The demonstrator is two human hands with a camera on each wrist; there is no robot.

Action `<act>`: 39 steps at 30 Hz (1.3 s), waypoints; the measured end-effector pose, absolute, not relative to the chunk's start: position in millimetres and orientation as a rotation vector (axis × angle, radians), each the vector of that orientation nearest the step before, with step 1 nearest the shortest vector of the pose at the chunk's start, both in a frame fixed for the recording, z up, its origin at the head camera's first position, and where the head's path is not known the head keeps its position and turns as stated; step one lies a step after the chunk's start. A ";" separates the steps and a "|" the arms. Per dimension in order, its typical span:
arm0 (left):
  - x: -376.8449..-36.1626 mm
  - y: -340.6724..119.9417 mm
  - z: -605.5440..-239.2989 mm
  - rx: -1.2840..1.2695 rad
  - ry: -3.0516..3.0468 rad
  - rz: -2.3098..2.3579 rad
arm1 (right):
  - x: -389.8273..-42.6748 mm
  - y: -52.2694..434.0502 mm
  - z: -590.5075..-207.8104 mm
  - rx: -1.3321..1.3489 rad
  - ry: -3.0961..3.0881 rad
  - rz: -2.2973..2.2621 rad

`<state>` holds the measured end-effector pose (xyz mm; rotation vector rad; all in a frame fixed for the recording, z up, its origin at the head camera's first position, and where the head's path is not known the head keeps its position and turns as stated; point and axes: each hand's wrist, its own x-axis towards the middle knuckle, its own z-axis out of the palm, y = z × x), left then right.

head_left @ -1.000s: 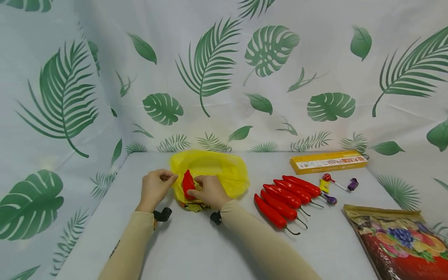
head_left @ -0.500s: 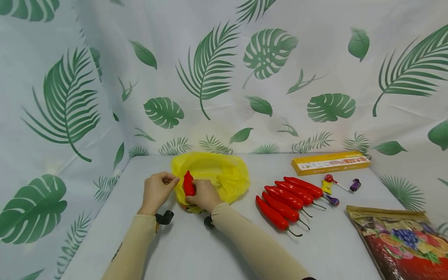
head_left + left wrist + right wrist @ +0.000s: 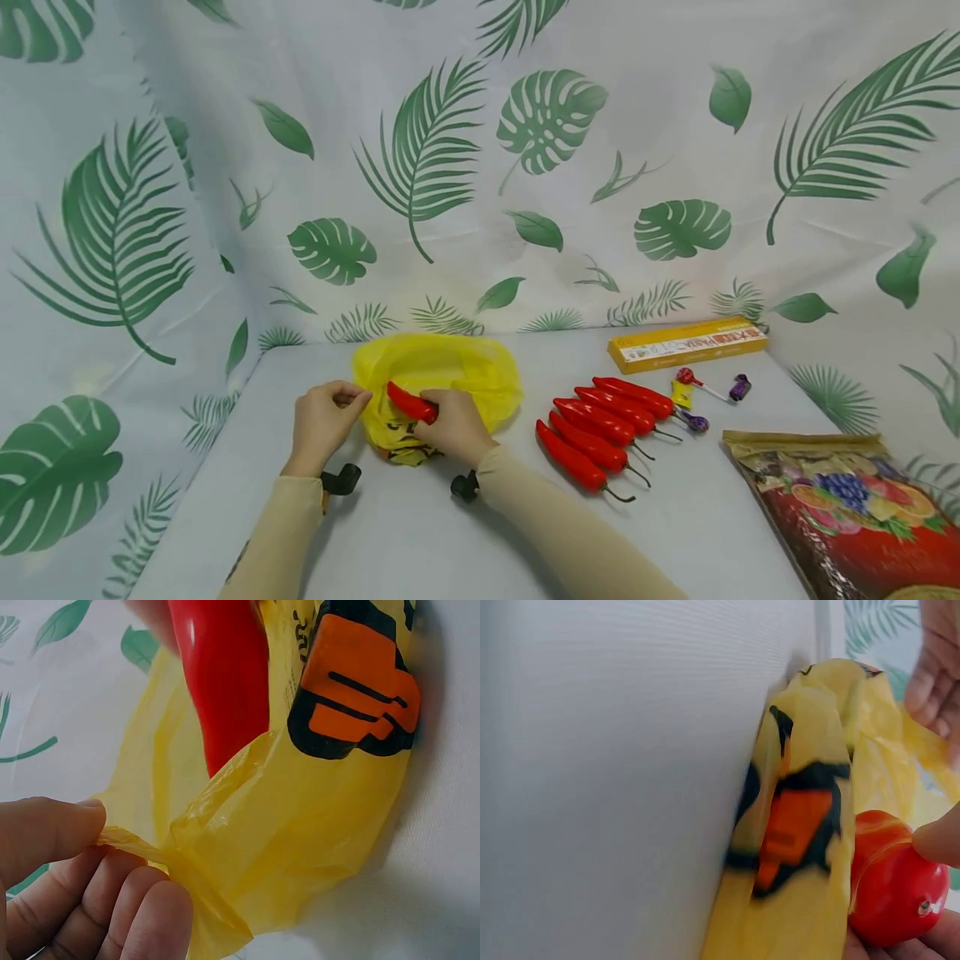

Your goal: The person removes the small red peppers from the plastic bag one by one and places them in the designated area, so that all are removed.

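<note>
Feeding the red pepper (image 3: 411, 403) into the yellow bag (image 3: 450, 375) goes best, by the look of it, if the bag's mouth is kept stretched wide while the pepper's pointed tip leads in, so the thin film does not fold across the opening.

Nearest the person, at about 7 o'clock from the bag, the left hand (image 3: 322, 421) pinches the bag's rim between thumb and curled fingers; the left wrist view shows the film bunched into a crinkled twist at the fingertips (image 3: 142, 900). At about 6 o'clock from the bag, the right hand (image 3: 453, 427) grips the pepper's stem end with curled fingers, its tip lying at the bag's mouth, angled toward 10 o'clock. The pepper is smooth, glossy and tapered; the bag is soft, translucent plastic with an orange-and-black print.

At 3 o'clock from the bag, four more red peppers (image 3: 600, 429) lie side by side on the pale table (image 3: 420, 542), with thin dark stems. A shiny fruit-printed packet (image 3: 847, 508) sits at 4 o'clock. Farther off lie wrapped lollipops (image 3: 701, 396) and a flat, long yellow box (image 3: 686, 343).
</note>
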<state>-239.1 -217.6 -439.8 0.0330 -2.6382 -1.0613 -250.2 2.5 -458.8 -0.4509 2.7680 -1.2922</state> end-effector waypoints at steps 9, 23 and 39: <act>-239.3 -223.4 -435.8 0.040 -2.645 -1.041 | -219.8 53.0 -447.0 -0.549 2.813 -1.371; -233.5 -233.3 -430.8 0.053 -2.653 -1.025 | -161.9 125.5 -445.4 -0.409 2.965 -1.210; -226.2 -238.0 -426.3 0.071 -2.663 -1.019 | -127.2 151.0 -442.0 -0.421 3.019 -0.815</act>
